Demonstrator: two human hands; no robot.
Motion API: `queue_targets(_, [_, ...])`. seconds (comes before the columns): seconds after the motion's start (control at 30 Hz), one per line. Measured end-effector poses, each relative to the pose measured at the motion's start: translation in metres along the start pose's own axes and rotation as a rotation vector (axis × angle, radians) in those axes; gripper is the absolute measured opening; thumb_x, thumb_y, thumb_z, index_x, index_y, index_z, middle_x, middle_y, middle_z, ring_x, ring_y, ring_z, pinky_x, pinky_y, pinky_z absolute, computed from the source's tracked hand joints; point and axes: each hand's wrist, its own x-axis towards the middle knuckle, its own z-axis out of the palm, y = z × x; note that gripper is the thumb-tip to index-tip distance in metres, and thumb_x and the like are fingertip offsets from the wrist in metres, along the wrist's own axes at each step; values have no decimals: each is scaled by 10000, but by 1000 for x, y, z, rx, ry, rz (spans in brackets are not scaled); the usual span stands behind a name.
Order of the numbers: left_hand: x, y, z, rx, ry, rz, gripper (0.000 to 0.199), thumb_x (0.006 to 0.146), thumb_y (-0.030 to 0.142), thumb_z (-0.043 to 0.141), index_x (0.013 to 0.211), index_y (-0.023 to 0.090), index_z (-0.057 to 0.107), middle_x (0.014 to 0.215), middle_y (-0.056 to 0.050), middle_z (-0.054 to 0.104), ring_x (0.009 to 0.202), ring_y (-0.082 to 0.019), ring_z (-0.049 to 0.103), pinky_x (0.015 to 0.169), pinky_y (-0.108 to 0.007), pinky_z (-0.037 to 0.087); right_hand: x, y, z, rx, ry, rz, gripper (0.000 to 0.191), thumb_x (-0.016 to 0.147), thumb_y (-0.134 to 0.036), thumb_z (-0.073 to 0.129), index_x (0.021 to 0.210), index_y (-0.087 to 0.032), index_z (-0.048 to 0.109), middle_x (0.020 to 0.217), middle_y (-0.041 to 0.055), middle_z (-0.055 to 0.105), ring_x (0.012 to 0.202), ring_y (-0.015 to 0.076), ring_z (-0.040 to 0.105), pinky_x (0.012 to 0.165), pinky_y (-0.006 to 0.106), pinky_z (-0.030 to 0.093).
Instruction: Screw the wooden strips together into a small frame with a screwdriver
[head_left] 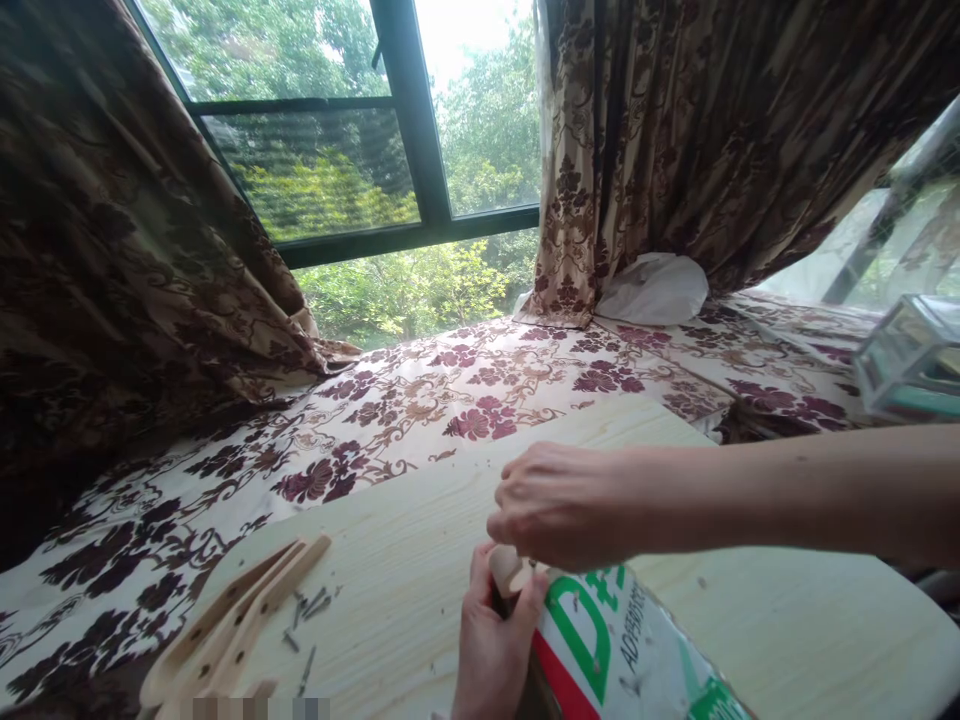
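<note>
My left hand (491, 632) is closed round a small pale wooden piece with a rounded end (506, 568), thumb on the near side. It grips the piece at the far left corner of a white printed box (619, 640) with green lettering and a red stripe. Just above, my right hand (564, 505) is closed in a fist, its knuckles turned up. A small dark tip shows below that fist near the wooden piece, but what the fist holds is hidden. Pale wooden parts with drilled holes (232, 620) lie to the left, with several loose screws (311, 605) beside them.
The light wooden tabletop (390, 560) carries small scattered crumbs. Behind it spreads a flowered cloth (480, 400) up to the window (420, 150) and curtains (660, 130). A white bag (656, 290) lies at the back, and a clear box (911, 355) stands at the right.
</note>
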Motion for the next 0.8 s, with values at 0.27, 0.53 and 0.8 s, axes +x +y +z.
queue_targets(0.27, [0, 4, 0, 20, 18, 35, 378, 733, 461, 665, 978, 191, 564, 899, -12, 624, 768, -146, 561, 698, -227, 465, -12, 10, -1, 111, -14, 250, 134, 836, -249, 553, 850, -163, 655, 652, 38, 661, 522, 133, 488, 451, 280, 222])
queue_targets(0.53, [1, -1, 0, 0, -8, 6, 353, 730, 484, 667, 870, 187, 539, 761, 6, 590, 739, -168, 559, 656, -270, 491, -9, -3, 5, 19, 117, -48, 90, 880, -153, 521, 817, -155, 585, 690, 28, 633, 593, 138, 481, 514, 299, 282])
queue_targets(0.8, [1, -2, 0, 27, 16, 31, 410, 739, 487, 668, 995, 193, 543, 941, -23, 614, 836, -170, 572, 764, -264, 469, -6, 8, 8, 147, 74, 324, 184, 900, -266, 482, 803, -165, 601, 658, 29, 648, 505, 115, 451, 458, 276, 215])
